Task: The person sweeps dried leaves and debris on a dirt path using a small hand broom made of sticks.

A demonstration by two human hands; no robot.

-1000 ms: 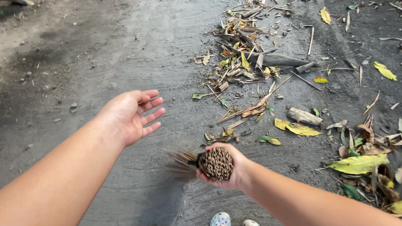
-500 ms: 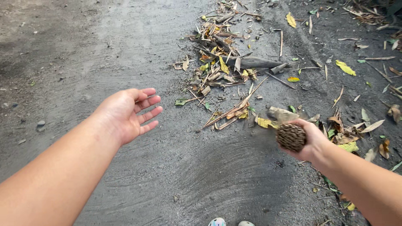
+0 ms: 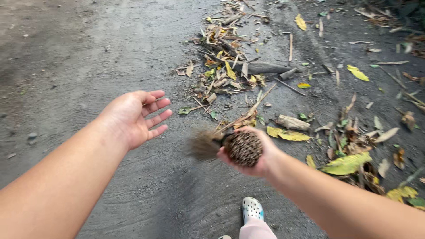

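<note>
Back at frame centre, my right hand (image 3: 259, 155) has its grip clamped on the broom (image 3: 234, 146) mid-sweep; left hand (image 3: 133, 117) spread open, holding nothing. Next stroke needs the leaf pile (image 3: 230, 66).

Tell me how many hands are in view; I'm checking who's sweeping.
2: left hand open and empty, out over the ground; right hand gripping the broom at centre. No others visible.

broom (image 3: 234, 146) back leftward, mid-path
</note>
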